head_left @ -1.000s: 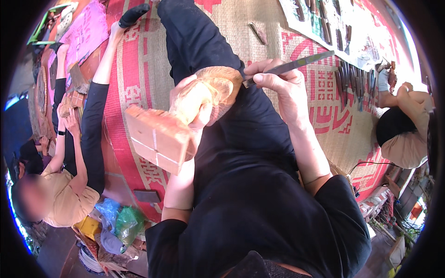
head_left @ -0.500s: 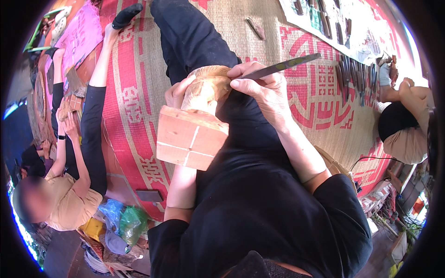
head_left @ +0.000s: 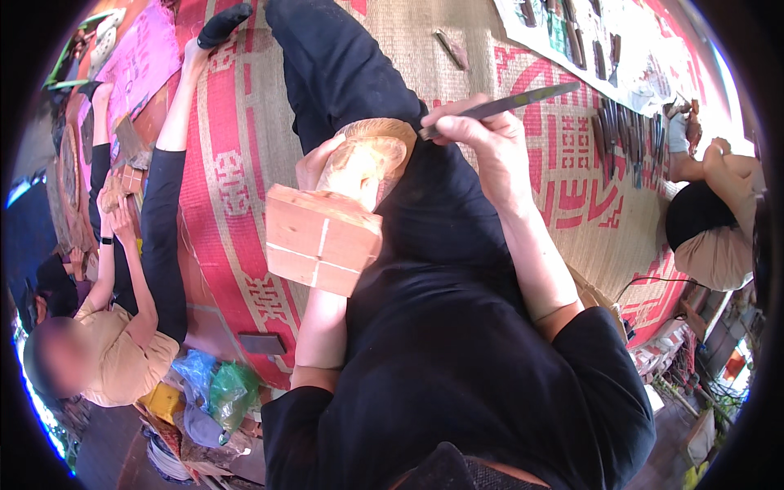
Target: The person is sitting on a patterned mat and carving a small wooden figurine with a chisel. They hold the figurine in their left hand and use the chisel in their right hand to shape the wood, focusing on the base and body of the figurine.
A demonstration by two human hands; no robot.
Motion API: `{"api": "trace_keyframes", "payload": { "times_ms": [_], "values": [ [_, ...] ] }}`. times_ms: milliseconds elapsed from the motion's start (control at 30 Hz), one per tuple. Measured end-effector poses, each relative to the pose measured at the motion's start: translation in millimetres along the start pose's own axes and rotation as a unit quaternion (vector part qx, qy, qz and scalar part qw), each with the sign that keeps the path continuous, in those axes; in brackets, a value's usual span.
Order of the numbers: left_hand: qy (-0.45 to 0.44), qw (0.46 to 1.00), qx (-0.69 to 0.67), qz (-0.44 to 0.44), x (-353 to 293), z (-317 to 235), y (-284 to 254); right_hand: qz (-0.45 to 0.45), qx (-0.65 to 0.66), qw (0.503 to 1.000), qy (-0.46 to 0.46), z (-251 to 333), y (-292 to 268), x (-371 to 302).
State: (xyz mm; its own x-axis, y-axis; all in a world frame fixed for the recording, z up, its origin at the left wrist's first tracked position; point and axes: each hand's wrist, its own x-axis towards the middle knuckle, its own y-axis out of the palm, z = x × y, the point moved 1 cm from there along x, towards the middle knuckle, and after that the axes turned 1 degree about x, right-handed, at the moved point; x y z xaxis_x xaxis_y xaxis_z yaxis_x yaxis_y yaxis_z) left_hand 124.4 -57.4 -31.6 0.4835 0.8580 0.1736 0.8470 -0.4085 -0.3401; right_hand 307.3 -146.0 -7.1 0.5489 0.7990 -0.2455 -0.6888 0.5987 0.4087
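My left hand (head_left: 317,162) grips a pale wood carving (head_left: 359,167) from its left side; most of the fingers are hidden behind it. The carving has a rounded, partly shaped upper part and a square block base (head_left: 322,241) turned toward me, marked with a pale cross. Between the thumb and fingers of my right hand (head_left: 490,143) is a dark, flat carving chisel (head_left: 523,100). Its narrow tip points left, a little to the right of the carving's rounded rim and apart from it. The carving is held over my dark-clothed lap.
Several dark-handled tools (head_left: 629,135) lie on the red-and-tan mat (head_left: 457,24), with more on a white sheet (head_left: 645,61) at far right. A wood chip (head_left: 451,49) lies ahead. At left a person (head_left: 122,351) handles another wood piece; someone else (head_left: 719,220) sits at right.
The chisel and my right hand have moved right, off the carving. The carving has shifted slightly left and turned, still in my left hand.
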Motion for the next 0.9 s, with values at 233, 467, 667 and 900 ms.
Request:
{"api": "trace_keyframes", "payload": {
  "times_ms": [233,467,667,900],
  "values": [
    [0.029,0.998,0.046,0.033,3,-12,-4,0.010,-0.096,0.995,0.016,-8,14,-1],
    [0.025,1.000,0.009,0.016,0,12,-2,-0.005,0.026,1.000,0.017,-12,0,2],
    [0.099,0.994,-0.024,0.042,1,27,-6,0.019,-0.041,0.998,0.049,-8,2,8],
    [0.053,0.974,-0.216,0.030,-3,22,3,0.061,0.032,0.995,0.075,-12,0,9]
  ]
}}
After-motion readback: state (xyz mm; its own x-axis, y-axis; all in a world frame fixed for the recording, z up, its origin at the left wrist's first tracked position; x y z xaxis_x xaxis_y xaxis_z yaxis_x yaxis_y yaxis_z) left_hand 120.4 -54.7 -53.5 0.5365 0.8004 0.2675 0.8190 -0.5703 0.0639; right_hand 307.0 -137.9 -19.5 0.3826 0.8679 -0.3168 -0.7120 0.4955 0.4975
